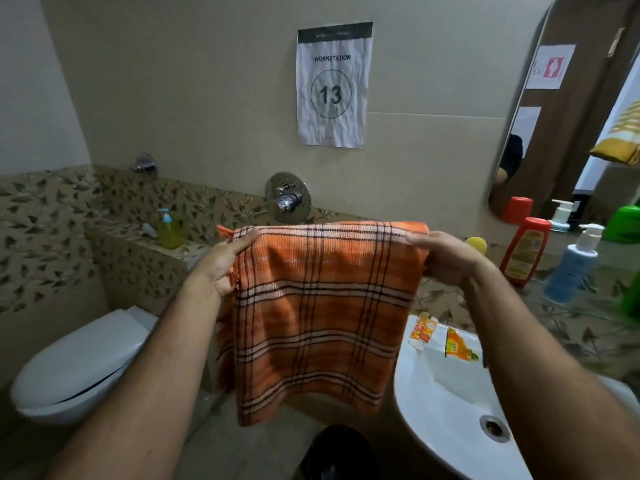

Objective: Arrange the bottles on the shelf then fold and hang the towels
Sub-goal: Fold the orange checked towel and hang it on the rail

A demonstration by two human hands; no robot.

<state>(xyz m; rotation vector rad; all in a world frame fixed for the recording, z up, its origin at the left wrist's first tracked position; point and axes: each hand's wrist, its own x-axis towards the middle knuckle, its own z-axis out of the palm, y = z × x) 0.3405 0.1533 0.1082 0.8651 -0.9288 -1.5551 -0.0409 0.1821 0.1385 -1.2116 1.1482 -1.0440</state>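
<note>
Left hand [221, 263] pinches towel [318, 317] at top left corner, right hand [441, 259] grasps top right; towel hangs doubled between toilet [83, 365] and sink [446, 403].

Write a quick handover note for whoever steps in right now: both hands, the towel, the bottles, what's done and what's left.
Left hand grips the top left edge of the orange plaid towel; right hand grips its top right edge. The towel hangs doubled over, held in the air in front of the white sink.
Bottles: the red squeeze bottle and the blue pump bottle stand upright on the tiled ledge at right; a yellow-green pump bottle stands on the far ledge at left.
Done: the towel looks folded once.
Left: finish folding and hang it. No rail is in view. A yellow striped towel lies at upper right.
</note>
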